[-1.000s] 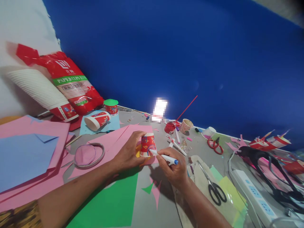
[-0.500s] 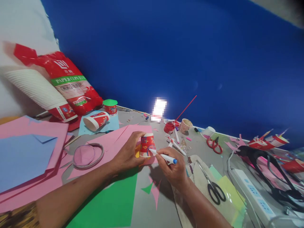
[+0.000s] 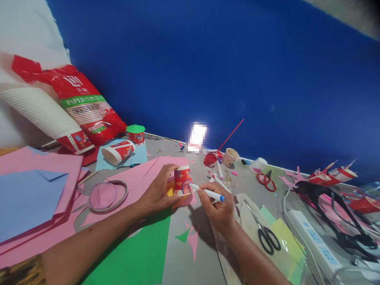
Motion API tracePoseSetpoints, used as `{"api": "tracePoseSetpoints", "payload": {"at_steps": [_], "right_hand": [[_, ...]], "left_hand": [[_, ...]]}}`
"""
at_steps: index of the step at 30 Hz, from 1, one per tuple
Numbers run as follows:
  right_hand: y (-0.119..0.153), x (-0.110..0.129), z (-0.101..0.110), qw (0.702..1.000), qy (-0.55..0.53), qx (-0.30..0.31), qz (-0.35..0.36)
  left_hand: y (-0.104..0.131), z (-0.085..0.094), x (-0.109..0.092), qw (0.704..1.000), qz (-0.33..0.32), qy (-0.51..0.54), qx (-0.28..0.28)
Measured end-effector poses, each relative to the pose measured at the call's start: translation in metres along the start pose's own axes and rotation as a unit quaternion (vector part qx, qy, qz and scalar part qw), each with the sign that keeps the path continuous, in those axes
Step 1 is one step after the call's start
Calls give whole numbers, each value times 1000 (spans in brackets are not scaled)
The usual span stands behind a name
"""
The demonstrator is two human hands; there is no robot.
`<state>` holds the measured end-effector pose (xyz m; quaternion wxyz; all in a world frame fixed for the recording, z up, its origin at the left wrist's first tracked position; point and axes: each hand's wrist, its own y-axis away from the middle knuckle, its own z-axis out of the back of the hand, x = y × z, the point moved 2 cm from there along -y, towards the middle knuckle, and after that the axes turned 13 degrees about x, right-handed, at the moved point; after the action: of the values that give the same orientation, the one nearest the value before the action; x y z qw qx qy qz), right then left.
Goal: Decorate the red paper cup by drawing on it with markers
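My left hand (image 3: 160, 188) is wrapped round the left side of a red paper cup (image 3: 183, 178), which is upside down with its wide rim low. In my right hand (image 3: 218, 208) a white marker with a blue end (image 3: 209, 192) is pinched, and its tip is at the right side of the cup. A curved blue line shows on the cup's lower wall near the tip. Beneath my left hand and forearm lie pink paper (image 3: 136, 174) and a green sheet (image 3: 139, 253). Small green (image 3: 183, 236) and pink scraps lie below the cup.
Left are a cup stack (image 3: 44, 114), a red cup bag (image 3: 86, 103), a lying cup (image 3: 118, 152) and a tape ring (image 3: 126, 194). Right are black-handled scissors (image 3: 268, 239), red-handled scissors (image 3: 266, 181) and a power strip (image 3: 317, 239). A glowing blurred rectangle (image 3: 197, 136) stands behind.
The marker tip has moved slightly right and up along the cup, and the blue curve on it now shows more clearly. The whole view has shifted slightly.
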<state>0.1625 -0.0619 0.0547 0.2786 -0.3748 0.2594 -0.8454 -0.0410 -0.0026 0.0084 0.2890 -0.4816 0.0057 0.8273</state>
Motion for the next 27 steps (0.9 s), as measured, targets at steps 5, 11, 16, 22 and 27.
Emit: {"api": "tracePoseSetpoints", "payload": {"at_steps": [5, 11, 16, 22, 27], "right_hand": [[0, -1, -1, 1000, -6, 4, -1], [0, -2, 2, 1000, -11, -7, -9], [0, -3, 1, 1000, -13, -1, -11], [0, -7, 5, 999, -13, -17, -27], [-1, -4, 5, 1000, -13, -9, -15]], "left_hand": [[-1, 0, 0, 1000, -1, -8, -6], [-2, -1, 2, 1000, -7, -4, 3], [-2, -1, 5, 1000, -5, -1, 0], [-2, 0, 5, 1000, 5, 28, 8], [-2, 0, 3, 999, 12, 24, 20]]}}
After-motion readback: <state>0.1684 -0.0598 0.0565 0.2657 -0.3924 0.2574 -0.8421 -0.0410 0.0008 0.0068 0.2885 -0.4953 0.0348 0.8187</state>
